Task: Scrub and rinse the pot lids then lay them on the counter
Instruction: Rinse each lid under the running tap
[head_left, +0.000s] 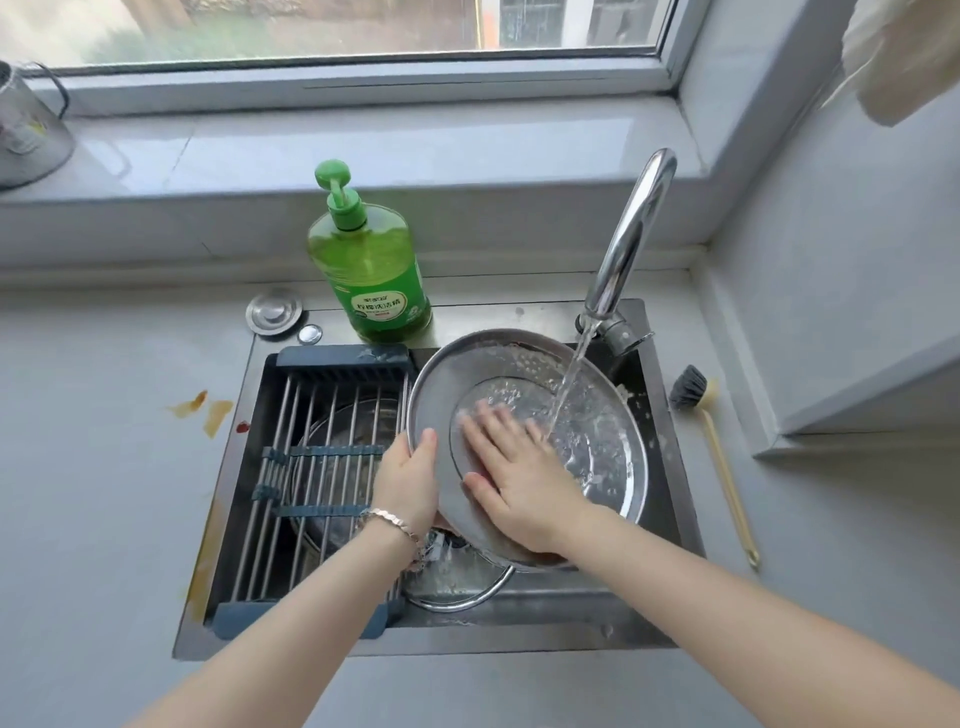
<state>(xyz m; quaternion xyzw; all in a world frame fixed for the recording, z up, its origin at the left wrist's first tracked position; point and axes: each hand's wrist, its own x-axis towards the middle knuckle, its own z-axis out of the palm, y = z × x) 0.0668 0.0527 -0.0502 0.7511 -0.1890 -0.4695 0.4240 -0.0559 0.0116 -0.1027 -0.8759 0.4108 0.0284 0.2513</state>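
Lid (441, 389) near bottle (371, 260), label (382, 310) perhaps 柠檬洗洁精

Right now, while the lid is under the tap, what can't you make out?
Head view only:
Round steel pot lid: its far face, hidden by the lid itself.
Left hand: fingers behind the rim; only the thumb shows.
Right hand: fingertips motion-blurred on the lid.
Round vessel under the steel-bar drain rack: masked by bars.
Second lid's steel rim: mostly covered by the held lid and arms.
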